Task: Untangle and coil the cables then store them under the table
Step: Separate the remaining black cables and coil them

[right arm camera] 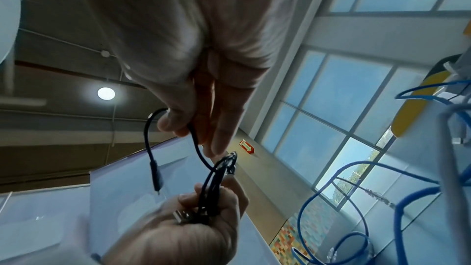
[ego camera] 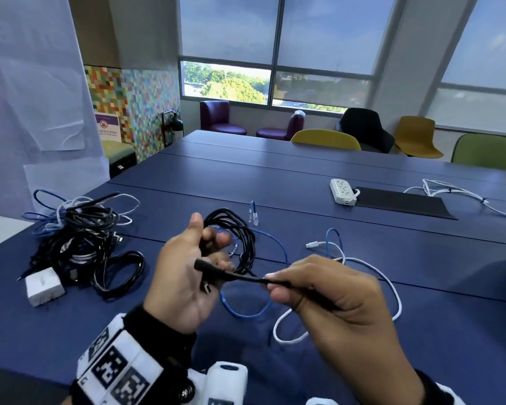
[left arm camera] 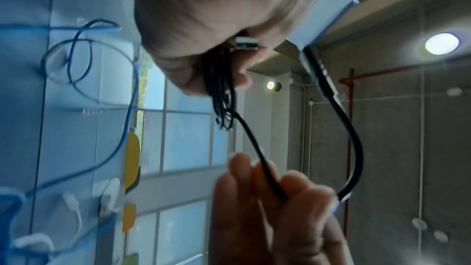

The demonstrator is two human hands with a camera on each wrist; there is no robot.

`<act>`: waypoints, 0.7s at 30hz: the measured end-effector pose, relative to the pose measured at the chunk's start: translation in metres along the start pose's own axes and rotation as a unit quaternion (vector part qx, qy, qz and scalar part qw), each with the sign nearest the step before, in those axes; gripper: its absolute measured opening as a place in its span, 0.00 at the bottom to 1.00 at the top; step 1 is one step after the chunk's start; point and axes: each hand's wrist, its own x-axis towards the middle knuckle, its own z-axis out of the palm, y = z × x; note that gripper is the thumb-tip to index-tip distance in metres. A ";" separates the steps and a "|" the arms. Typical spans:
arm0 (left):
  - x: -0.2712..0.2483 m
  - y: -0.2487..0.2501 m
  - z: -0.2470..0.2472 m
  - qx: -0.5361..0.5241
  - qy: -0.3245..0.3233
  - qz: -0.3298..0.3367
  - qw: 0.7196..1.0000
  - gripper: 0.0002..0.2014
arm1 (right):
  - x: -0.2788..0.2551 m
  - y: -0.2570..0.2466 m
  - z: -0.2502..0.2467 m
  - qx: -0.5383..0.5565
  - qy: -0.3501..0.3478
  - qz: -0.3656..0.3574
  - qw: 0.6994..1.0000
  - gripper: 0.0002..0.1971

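Note:
My left hand (ego camera: pixel 205 258) grips a coiled black cable (ego camera: pixel 240 232) above the blue table (ego camera: pixel 362 258), its loops standing up past my fingers. A metal USB plug (left arm camera: pixel 246 42) of that cable shows at my palm. My right hand (ego camera: pixel 278 285) pinches the loose end of the same black cable (ego camera: pixel 246 276), whose plug tip (ego camera: pixel 200 263) points left across my left palm. In the right wrist view the free end (right arm camera: pixel 155 176) hangs in a loop from my right fingers (right arm camera: pixel 173 122). A blue cable (ego camera: pixel 246 311) and a white cable (ego camera: pixel 362 264) lie loose on the table beneath.
A tangled pile of black, white and blue cables (ego camera: pixel 79 235) with a white charger block (ego camera: pixel 43 287) lies at the left. A white power strip (ego camera: pixel 342 190) and a black mat (ego camera: pixel 400 201) sit at the far right. Chairs (ego camera: pixel 324 138) line the far edge.

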 end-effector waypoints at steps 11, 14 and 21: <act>-0.004 -0.005 0.005 -0.038 -0.103 0.047 0.993 0.14 | -0.003 -0.001 0.001 -0.028 -0.069 0.046 0.996 0.06; -0.007 -0.011 0.009 0.113 -0.120 0.116 0.979 0.12 | 0.001 -0.008 0.001 -0.008 -0.054 0.020 0.998 0.05; -0.021 -0.027 0.009 0.282 -0.258 0.100 0.919 0.13 | 0.025 -0.015 -0.002 -0.007 -0.037 0.021 0.999 0.02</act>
